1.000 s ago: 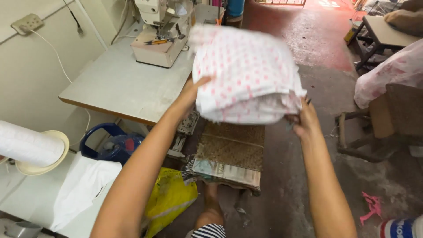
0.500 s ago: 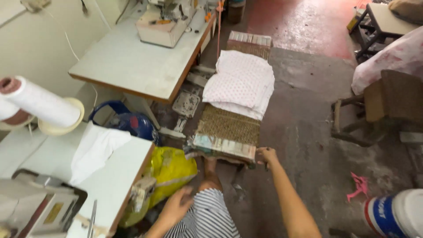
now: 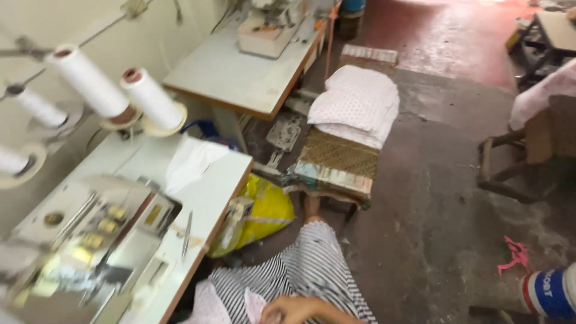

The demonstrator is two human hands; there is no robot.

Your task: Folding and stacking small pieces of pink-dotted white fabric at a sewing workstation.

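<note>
Striped cloth over the lap now fills the bottom of the view — half a second ago the camera sat higher and both arms reached down; now only one hand shows, blurred at the bottom edge, resting on the lap by a scrap of white pink-dotted fabric. Which hand it is, and whether it grips or lies loose, cannot be told. Just left, a sewing machine on a white table, white thread cones above. Yellow plastic bag on the floor beside the table. Further out, the folded pink-dotted stack lies on a woven mat-topped stool — put down, no longer held up as a second ago. Blue-red-white can bottom right; second machine table beyond.
</note>
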